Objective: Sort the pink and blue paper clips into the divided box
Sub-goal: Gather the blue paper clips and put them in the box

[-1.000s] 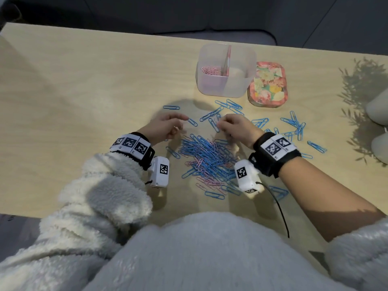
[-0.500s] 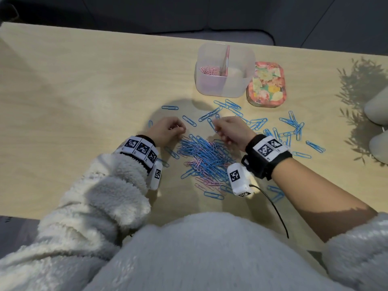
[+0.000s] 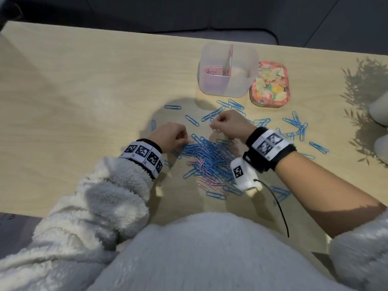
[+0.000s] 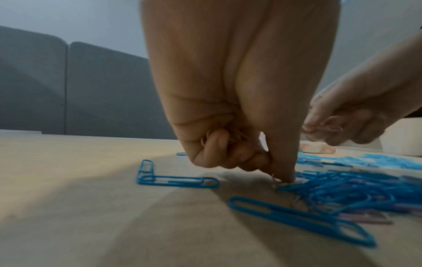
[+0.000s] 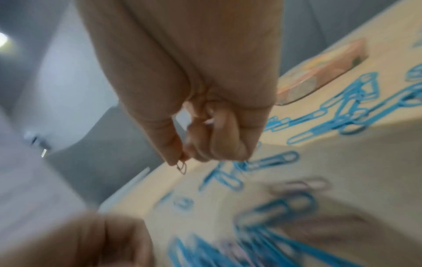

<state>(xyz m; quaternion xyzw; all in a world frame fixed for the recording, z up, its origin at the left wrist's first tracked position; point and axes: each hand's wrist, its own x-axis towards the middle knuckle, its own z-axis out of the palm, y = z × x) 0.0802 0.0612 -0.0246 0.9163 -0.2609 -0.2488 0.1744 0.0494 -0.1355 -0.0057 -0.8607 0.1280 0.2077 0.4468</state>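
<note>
A heap of blue and pink paper clips (image 3: 207,158) lies on the table in front of me. My left hand (image 3: 170,135) is at the heap's left edge, fingers curled round several pink clips (image 4: 237,139), thumb tip down on a pink clip (image 4: 277,181). My right hand (image 3: 228,124) is lifted off the heap's far side and pinches a pink clip (image 5: 181,167) between thumb and forefinger. The clear divided box (image 3: 228,89) stands beyond, with pink clips (image 3: 213,70) in its left compartment. Its right compartment looks bare.
A flowered lid (image 3: 269,85) lies right of the box. Loose blue clips (image 3: 296,127) are scattered right of and beyond the heap, with single ones (image 3: 172,107) to the left. White objects (image 3: 380,114) stand at the table's right edge.
My right hand has risen from the heap and moved away from me with a pink clip. My left hand has drawn back toward the heap's left edge.
</note>
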